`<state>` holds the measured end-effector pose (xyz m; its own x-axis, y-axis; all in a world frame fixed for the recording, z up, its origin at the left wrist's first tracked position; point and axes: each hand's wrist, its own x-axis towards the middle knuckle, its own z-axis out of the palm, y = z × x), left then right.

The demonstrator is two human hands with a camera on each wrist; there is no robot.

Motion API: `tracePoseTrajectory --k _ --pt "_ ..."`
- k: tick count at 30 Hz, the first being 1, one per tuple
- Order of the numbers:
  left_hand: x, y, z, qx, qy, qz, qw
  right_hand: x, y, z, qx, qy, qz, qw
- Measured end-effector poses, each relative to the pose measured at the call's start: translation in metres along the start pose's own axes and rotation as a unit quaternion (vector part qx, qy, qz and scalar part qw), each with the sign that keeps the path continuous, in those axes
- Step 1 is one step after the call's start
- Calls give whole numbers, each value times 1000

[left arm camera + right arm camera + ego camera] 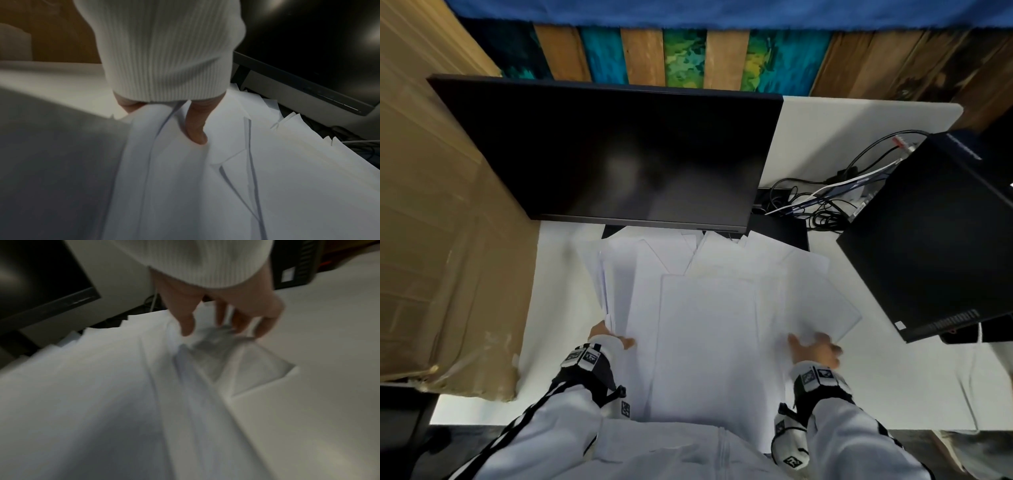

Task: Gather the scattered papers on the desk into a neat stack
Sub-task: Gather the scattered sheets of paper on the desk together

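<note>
**Loose white paper sheets gripped at both sides of the spread**

A fan of loose white paper sheets (709,318) is spread on the white rectangular desk (859,387), from the near edge at 6 o'clock up to the foot of the black flat monitor (616,154) at 12 o'clock. No tray, box or folder is seen holding the sheets; they lie straight on the desk. The top sheet is laid with its long axis running 6 to 12 o'clock, short edges facing the person and the monitor. The sheets beneath are skewed, corners poking out toward 1 and 11 o'clock.

The left hand (607,334) is set at the 9 o'clock edge of the spread. In the left wrist view the left hand (164,116) is seen with its thumb pressed on top and the other fingers curled under lifted edges, so several sheets are pinched.

The right hand (815,347) is set at the 3 o'clock edge. In the right wrist view, which is blurred, the right hand (222,311) is shown with thumb on top and fingers bent over a raised corner of the sheets (123,386); the corner appears to be gripped.

A black computer tower (935,240) is laid at 2 o'clock, with tangled cables (822,202) beside it. A brown cardboard box (445,222) is stood at 9 o'clock.
</note>
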<state>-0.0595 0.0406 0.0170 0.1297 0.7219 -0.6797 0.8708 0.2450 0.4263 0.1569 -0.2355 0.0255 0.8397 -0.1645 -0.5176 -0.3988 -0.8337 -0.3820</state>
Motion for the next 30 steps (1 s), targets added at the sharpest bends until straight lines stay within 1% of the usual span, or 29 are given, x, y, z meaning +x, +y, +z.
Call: tracePoseTrajectory --k 1,2,3,6,8,10,11,13,14,17,18,19,20,22,23,24,26,28,30 --pt "1 -1 0 -3 -3 4 1000 2 5 -9 3 25 46 999" --pt "4 -3 0 -15 -3 9 1000 6 8 -14 12 37 74 996" --pt "7 -5 0 -37 2 13 999 7 9 -16 28 31 82 996" --pt "11 -7 -3 -131 55 6 990 16 2 -10 88 -35 42 995" --pt "15 -8 -10 -205 87 -6 975 19 -2 -4 124 -79 13 989" --pt "24 -13 -20 -249 101 -11 963 24 -2 4 109 -110 -24 988" --pt "30 -17 -25 -239 103 -17 965 20 -4 4 93 -132 -36 986" --pt "36 -24 -31 -162 92 -34 982 15 -6 4 67 -168 -57 982" --pt "37 -25 -33 -122 89 -32 988 13 -8 2 49 -178 -66 981" --pt "30 -22 -38 -51 83 -25 995 14 -8 -4 -18 -211 -82 974" --pt "29 -21 -39 -33 84 -28 996 17 -8 -6 -34 -210 -91 973" --pt "29 -21 -38 -28 81 -32 996 18 -10 -8 -27 -196 -89 976" --pt "28 -21 -36 -29 77 -31 996 21 -10 -8 -8 -166 -88 982" --pt "23 -18 -30 -70 69 -26 995 21 -13 -7 57 -103 -54 992" --pt "21 -17 -27 -104 71 -23 992 18 -16 -7 85 -85 -34 992" --pt "20 -16 -23 -134 74 -18 988 14 -19 -5 106 -81 -29 991" --pt "13 -11 -17 -171 56 -17 984 7 -25 1 136 -112 -49 983" --pt "9 -6 -15 -178 24 -24 983 -3 -28 6 99 -161 -70 979" --pt "6 -3 -12 -168 -6 -21 986 -9 -29 14 56 -189 -75 978"
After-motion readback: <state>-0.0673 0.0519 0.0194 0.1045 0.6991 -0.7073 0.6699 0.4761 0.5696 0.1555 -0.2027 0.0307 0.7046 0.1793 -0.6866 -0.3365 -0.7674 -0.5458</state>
